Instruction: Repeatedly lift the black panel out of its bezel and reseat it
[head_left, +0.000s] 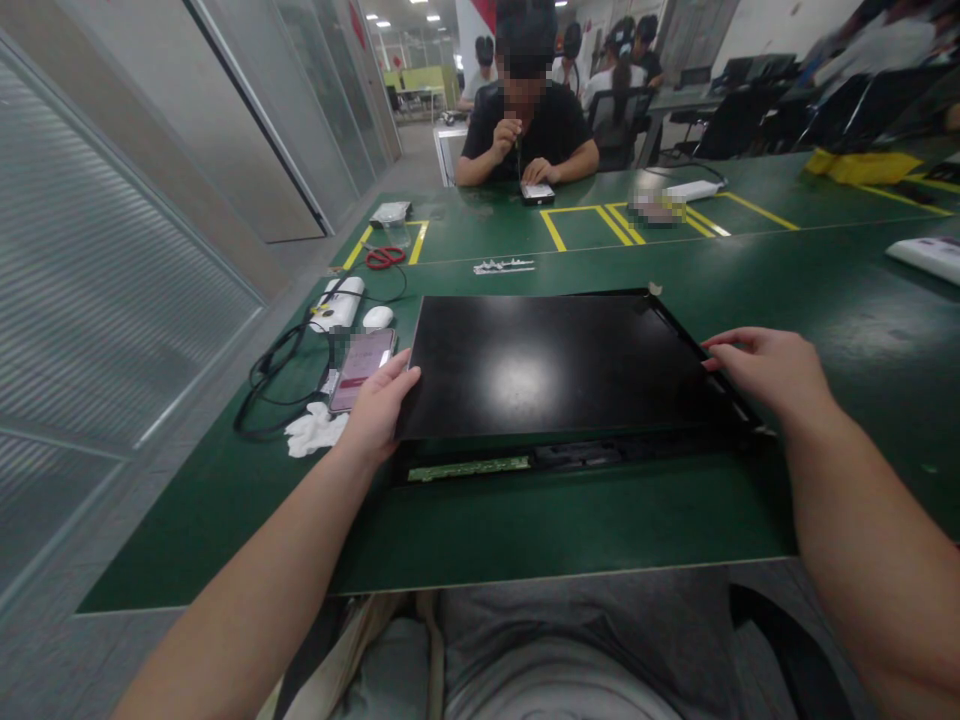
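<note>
Now both hands grip a flat black panel (551,362) on the green table (525,520): the left hand (379,405) clasps its near left corner, while the right hand (765,368) curls its fingers over the right edge, where the panel meets a black frame (731,400) beneath it. Just below the panel's near edge, between the two hands, a green strip (469,468) shows in the frame. Just beyond the left hand lie a phone (361,368), a white cloth (315,430) and a black cable (270,385).
</note>
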